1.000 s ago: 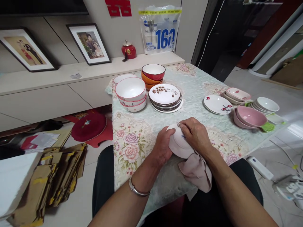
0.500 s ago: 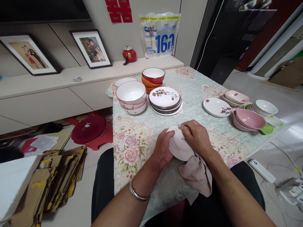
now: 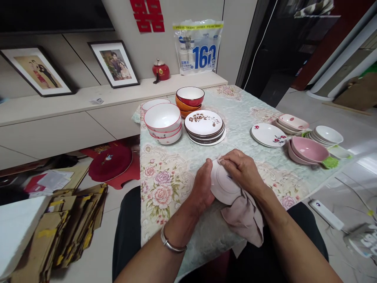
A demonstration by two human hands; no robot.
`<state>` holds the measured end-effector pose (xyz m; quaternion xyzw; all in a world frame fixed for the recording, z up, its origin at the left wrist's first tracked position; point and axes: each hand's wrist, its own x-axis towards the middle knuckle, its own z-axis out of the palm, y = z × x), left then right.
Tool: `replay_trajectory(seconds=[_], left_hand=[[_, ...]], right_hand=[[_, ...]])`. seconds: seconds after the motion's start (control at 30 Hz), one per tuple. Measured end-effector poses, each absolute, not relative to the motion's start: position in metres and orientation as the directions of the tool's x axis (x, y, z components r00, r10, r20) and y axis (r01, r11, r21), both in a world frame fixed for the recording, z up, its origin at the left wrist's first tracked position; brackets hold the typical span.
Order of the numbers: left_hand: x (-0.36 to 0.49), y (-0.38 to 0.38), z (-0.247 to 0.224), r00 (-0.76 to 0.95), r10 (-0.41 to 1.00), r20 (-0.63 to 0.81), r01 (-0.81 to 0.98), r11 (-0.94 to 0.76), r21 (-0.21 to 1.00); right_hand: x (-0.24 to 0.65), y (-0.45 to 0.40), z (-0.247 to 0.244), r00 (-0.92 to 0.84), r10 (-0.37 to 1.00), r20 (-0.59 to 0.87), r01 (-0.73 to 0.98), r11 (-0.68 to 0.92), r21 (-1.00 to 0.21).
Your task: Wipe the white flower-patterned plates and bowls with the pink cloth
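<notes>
A small white plate [image 3: 225,182], its underside with a foot ring facing up, is held over the table's near edge. My left hand [image 3: 204,182] grips its left rim, with the thumb along the edge. My right hand [image 3: 241,169] is closed on a pinkish-grey cloth [image 3: 246,220] and presses part of it on the plate's upper rim. The rest of the cloth hangs below the plate. Beyond my hands stand a stack of brown-flowered plates [image 3: 204,122] and a stack of white bowls with red rims [image 3: 163,118].
Orange and red bowls [image 3: 190,96] stand at the back. On the right are flowered plates [image 3: 268,135], pink bowls [image 3: 310,149] and small white bowls [image 3: 328,135]. Flattened cardboard [image 3: 53,236] and a red stool [image 3: 110,163] are on the left.
My right hand has moved slightly left along the plate's upper rim with the cloth. The left thumb has shifted from the plate's face to its edge.
</notes>
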<state>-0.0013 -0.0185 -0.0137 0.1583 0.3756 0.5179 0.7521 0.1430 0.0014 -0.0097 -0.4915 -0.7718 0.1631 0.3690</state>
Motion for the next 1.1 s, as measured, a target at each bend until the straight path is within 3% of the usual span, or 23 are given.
replay_trajectory(seconds=[0.13, 0.27, 0.37, 0.47, 0.6, 0.7, 0.83, 1.0, 1.1], left_hand=[[-0.002, -0.017, -0.013, 0.202, 0.887, -0.414, -0.65, 0.438, 0.621], [-0.006, -0.015, -0.013, 0.218, 0.884, -0.414, -0.666, 0.445, 0.599], [-0.009, -0.015, -0.01, 0.282, 0.861, -0.424, -0.682, 0.49, 0.543], [-0.01, -0.016, -0.005, 0.318, 0.868, -0.382, -0.703, 0.486, 0.519], [-0.007, -0.018, -0.001, 0.262, 0.926, -0.272, -0.722, 0.375, 0.581], [-0.004, -0.019, -0.002, 0.252, 0.93, -0.268, -0.72, 0.365, 0.59], [-0.002, -0.022, -0.007, 0.31, 0.913, -0.264, -0.705, 0.407, 0.58], [0.0, -0.025, -0.01, 0.36, 0.901, -0.24, -0.687, 0.431, 0.585], [0.0, -0.024, -0.008, 0.36, 0.899, -0.247, -0.669, 0.434, 0.603]], right_hand=[[0.153, 0.005, -0.015, -0.114, 0.939, 0.324, 0.618, 0.323, -0.717], [0.155, 0.004, -0.01, -0.103, 0.959, 0.263, 0.437, 0.281, -0.855], [0.155, 0.004, -0.007, -0.041, 0.995, 0.088, 0.274, 0.096, -0.957], [0.155, 0.004, -0.008, 0.078, 0.995, -0.06, 0.071, -0.066, -0.995], [0.154, 0.007, -0.013, 0.247, 0.961, -0.129, -0.096, -0.108, -0.989], [0.154, 0.009, -0.017, 0.292, 0.956, 0.03, 0.114, -0.004, -0.993], [0.149, 0.006, -0.013, 0.134, 0.914, 0.384, 0.472, 0.281, -0.835], [0.133, -0.002, 0.002, -0.163, 0.841, 0.516, 0.536, 0.515, -0.67], [0.135, 0.0, 0.002, -0.18, 0.863, 0.472, 0.512, 0.492, -0.704]])
